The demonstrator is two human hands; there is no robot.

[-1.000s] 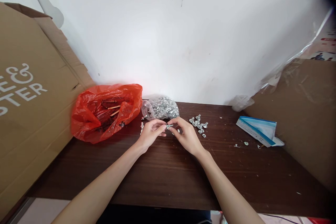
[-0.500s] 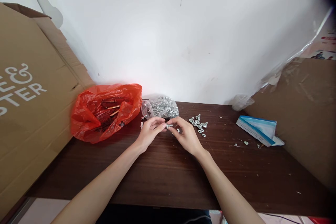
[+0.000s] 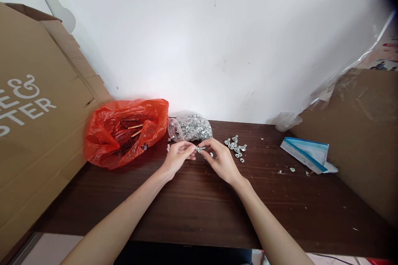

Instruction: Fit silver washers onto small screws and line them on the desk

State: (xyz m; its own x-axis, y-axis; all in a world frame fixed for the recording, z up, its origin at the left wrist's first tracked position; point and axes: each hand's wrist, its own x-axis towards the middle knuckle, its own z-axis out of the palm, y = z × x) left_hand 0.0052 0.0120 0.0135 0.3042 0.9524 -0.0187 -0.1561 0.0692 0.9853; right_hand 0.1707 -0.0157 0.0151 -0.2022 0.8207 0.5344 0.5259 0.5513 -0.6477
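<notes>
Just in front of the clear bag, a small metal bolt (image 3: 200, 148) is held between my two hands. My left hand (image 3: 179, 156) pinches its left end between thumb and fingers. The thumb and fingers of my right hand (image 3: 219, 158) close around the right part of the bolt; a nut on it is too small to make out surely. Several bolts (image 3: 235, 144) lie in a loose pile to the right of my right hand, with a few nuts (image 3: 241, 160) just in front of them. Behind my hands sits a clear plastic bag (image 3: 195, 126) full of small metal parts.
An open red plastic bag (image 3: 102, 136) with dark and copper-coloured pieces stands at left, beside a large cardboard box (image 3: 37, 140). At right on the dark table (image 3: 192, 211) are a blue and white packet (image 3: 306, 153), a clear plastic cup (image 3: 287, 121) and small scraps. A white wall (image 3: 186, 49) rises behind.
My left fingers have shifted slightly around the bolt's end, the lower ones curling further below it. Both hands stay in the same place.
</notes>
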